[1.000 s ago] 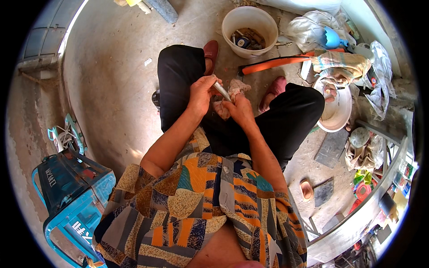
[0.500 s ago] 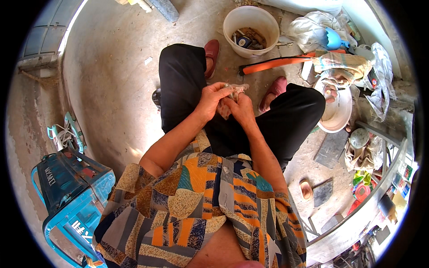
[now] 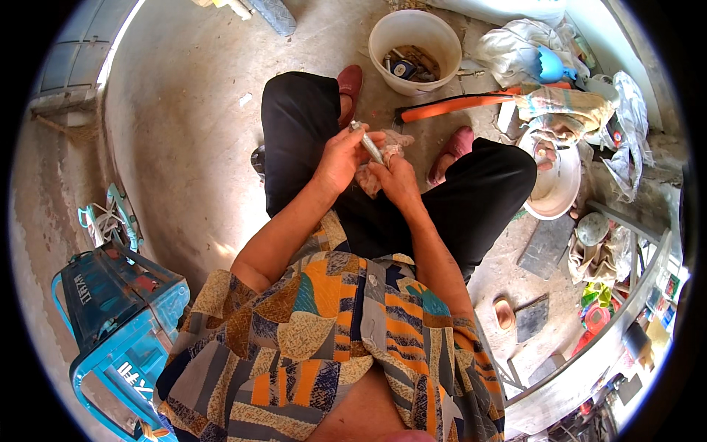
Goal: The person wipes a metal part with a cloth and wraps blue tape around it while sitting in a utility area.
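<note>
Between my knees, my left hand point(image 3: 342, 159) is closed on a short silvery metal rod point(image 3: 368, 143), which slants with its upper end poking out past the fingers. My right hand point(image 3: 398, 182) grips a crumpled, dirty pinkish-beige rag point(image 3: 398, 141) at the rod's lower end. Part of the rag hangs below and between the hands. Whether the right fingers also touch the rod is hard to see.
Ahead stands a white bucket point(image 3: 378, 37) holding a tape measure point(image 3: 403, 69) and metal pieces. An orange-handled tool point(image 3: 456, 107) lies right of it. At right are a white basin point(image 3: 565, 193) and cloth bundles point(image 3: 567, 110). A blue toolbox point(image 3: 125, 295) sits at left.
The metal rod has come into sight, tilted up in my left hand; before, only the rag showed between the hands. My left hand has turned and shifted slightly. My right hand stays almost in place.
</note>
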`<state>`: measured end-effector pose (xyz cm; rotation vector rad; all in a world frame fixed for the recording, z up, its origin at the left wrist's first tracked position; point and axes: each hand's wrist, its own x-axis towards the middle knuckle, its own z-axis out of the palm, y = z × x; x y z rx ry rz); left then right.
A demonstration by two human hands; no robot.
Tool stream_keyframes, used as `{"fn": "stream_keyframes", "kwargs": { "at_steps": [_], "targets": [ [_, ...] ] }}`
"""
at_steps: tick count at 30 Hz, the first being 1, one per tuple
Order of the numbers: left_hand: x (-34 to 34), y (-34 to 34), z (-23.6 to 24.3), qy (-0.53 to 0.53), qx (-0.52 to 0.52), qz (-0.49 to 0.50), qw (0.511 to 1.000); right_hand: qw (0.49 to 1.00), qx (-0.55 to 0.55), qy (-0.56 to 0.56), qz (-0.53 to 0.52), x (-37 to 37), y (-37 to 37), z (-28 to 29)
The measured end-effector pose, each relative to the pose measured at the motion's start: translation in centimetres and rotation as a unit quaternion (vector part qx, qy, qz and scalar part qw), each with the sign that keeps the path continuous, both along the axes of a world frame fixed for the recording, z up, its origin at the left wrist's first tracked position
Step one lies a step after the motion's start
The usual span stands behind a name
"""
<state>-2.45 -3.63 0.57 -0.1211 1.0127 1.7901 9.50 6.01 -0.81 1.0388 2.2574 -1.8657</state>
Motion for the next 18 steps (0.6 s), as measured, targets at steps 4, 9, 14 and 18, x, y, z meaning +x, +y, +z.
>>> {"fn": "stream_keyframes", "kwargs": {
  "at_steps": [4, 9, 14, 18],
  "targets": [
    [1.2, -0.1, -1.5, -0.014, -0.041, -0.043, 0.998, 1.0, 0.023, 0.006, -0.017, -0.1, -0.2, -0.5],
    [1.3, 0.1, -0.6, 0.007, -0.066, -0.083, 0.994, 0.999, 0.009, 0.023, -0.024, 0.0, -0.1, -1.4],
    [1.6, 0.3, -0.1, 0.032, -0.095, -0.111, 0.989, 0.997, 0.036, 0.064, -0.021, -0.1, -0.2, -1.1],
    [1.6, 0.2, 0.0, 0.061, -0.109, -0.083, 0.989, 0.999, 0.026, 0.043, 0.013, -0.4, -0.2, -0.4]
  ]
}}
